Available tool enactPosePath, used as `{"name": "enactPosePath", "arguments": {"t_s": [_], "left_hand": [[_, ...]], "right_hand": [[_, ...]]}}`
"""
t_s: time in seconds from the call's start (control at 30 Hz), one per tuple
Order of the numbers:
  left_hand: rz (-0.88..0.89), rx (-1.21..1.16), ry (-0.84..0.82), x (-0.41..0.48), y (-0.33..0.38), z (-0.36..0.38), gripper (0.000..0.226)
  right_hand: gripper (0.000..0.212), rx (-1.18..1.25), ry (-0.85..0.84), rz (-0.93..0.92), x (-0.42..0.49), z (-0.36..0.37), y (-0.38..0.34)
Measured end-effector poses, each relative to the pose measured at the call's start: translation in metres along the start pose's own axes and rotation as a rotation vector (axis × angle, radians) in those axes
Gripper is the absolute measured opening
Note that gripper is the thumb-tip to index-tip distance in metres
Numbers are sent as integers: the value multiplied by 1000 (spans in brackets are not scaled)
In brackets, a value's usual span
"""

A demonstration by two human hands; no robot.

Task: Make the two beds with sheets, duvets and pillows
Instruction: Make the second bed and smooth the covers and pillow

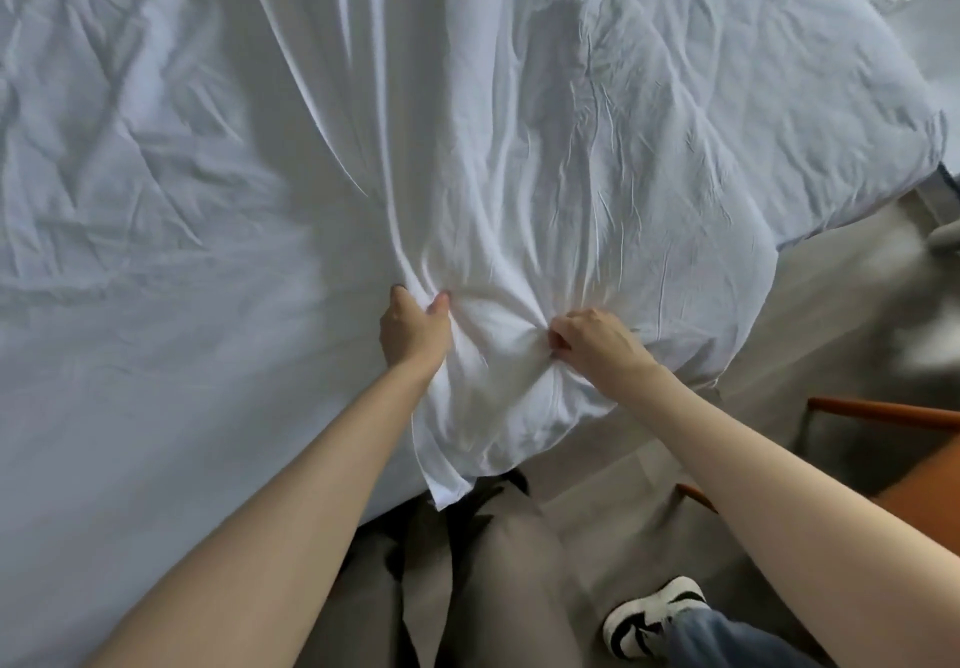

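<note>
A white duvet (545,158) lies spread and creased over the bed, its near end bunched and hanging over the bed's edge toward me. My left hand (413,332) grips a fold of that bunched end, fingers and thumb curled into the cloth. Just to its right, my right hand (597,342) clutches another gathered fold of the same duvet. Under the duvet, a wrinkled white sheet (130,200) covers the left part of the mattress. No pillow is in view.
Grey floor (831,314) runs along the right of the bed. A wooden chair (893,415) with orange-brown frame stands at the right edge. My leg in grey trousers (498,579) is against the bed, and a black-and-white shoe (652,615) is at lower right.
</note>
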State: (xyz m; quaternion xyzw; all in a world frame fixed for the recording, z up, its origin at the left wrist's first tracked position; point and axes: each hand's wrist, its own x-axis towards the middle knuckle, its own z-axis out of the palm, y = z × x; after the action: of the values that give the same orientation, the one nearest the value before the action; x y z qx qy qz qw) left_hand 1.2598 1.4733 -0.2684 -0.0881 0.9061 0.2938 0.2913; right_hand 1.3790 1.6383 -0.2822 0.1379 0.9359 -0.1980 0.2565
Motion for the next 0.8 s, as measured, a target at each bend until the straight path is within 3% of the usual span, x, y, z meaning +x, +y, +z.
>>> {"name": "enactPosePath", "arguments": {"t_s": [0.13,0.37,0.5,0.63,0.7,0.8], "left_hand": [[169,102,27,-16,-4,-17,35],[423,-37,142,-55,-11,-78,27],[311,66,58,-52,-70,-86,29],[88,190,-219,-38,-122,-66,27],[90,139,-196,-33,-128,-64,43],[19,-160,-69,-26,-110,-72,78]], "right_hand": [[8,46,45,-36,-25,-12,-3],[8,173,289,-84,-99,-40,-37],[8,177,107,-87,-90,4,-63],[25,-20,-80,70,-75,42,-53],[31,9,-57,138,-78,41,-47],[41,101,194,94,-80,27,-44]]}}
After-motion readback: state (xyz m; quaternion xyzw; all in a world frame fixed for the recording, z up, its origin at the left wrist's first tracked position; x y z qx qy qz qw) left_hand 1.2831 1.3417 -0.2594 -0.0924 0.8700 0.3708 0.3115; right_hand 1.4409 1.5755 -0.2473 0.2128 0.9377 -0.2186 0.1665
